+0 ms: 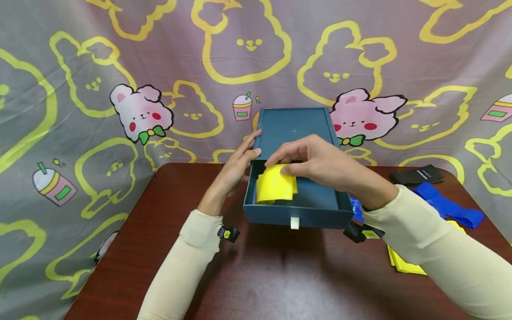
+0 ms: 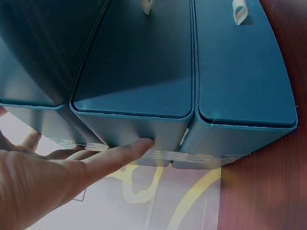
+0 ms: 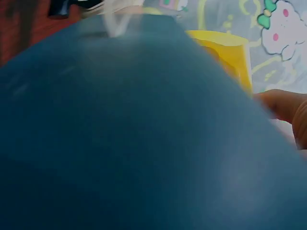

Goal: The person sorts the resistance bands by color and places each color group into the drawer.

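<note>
backdrop cloth (image 1: 176,49): hanging at twelve o'clock, showing yellow animal outlines and pink cups
table (image 1: 280,275): spreading beneath in dark reddish wood
drawer unit (image 1: 296,129): standing near the table's twelve o'clock edge, facing six o'clock with a drawer (image 1: 320,218) pulled out
right hand (image 1: 316,162): reaching in from four o'clock, pinching a yellow strip (image 1: 276,189) between thumb and fingers
left hand (image 1: 232,171): touching the unit's nine o'clock side with fairly straight fingers, not grasping
springing risk: possibly uncurling on release, owing to the strip's loose bend
snagging risk: perhaps catching on closing, from sitting too high against the rim
sliding risk: maybe shifting the whole unit, from pushing without enough bracing
strip's place: lying inside the drawer's nine o'clock end, at about eight o'clock from the right hand's knuckles, touching the fingertips
spare strips: lying to the side, black (image 1: 416,174) and blue (image 1: 448,204) around three o'clock of the drawer, another yellow piece (image 1: 404,262) around four
</note>
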`<state>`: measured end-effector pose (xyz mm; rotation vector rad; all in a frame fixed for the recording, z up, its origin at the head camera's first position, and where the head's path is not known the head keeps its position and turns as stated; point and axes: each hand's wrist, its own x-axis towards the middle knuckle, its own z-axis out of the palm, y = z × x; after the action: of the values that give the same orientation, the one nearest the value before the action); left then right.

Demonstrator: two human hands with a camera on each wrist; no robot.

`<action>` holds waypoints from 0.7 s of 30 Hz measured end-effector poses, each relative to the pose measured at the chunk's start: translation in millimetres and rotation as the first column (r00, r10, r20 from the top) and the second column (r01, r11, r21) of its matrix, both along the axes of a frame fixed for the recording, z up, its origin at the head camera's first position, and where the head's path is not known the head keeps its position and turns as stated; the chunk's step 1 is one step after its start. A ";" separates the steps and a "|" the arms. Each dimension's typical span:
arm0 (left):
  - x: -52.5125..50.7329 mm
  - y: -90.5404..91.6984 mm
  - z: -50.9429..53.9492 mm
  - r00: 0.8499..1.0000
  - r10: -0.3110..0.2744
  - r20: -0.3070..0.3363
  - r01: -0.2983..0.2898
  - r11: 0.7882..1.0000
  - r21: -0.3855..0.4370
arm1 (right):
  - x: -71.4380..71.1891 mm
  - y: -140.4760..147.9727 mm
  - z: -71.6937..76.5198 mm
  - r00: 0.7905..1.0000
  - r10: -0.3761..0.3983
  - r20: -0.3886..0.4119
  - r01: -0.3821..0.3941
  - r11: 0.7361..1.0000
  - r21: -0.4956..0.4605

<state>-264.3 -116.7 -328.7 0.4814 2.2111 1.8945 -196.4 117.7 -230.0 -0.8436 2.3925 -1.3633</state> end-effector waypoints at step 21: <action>0.0 1.9 -0.7 1.000 0.003 0.003 -0.003 0.999 0.038 | 1.7 31.4 -25.3 0.990 -0.109 -0.088 0.129 0.956 0.263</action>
<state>-264.3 -114.8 -329.4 0.4814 2.1787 1.9402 -194.7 149.2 -255.2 -0.6957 2.6438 -1.0276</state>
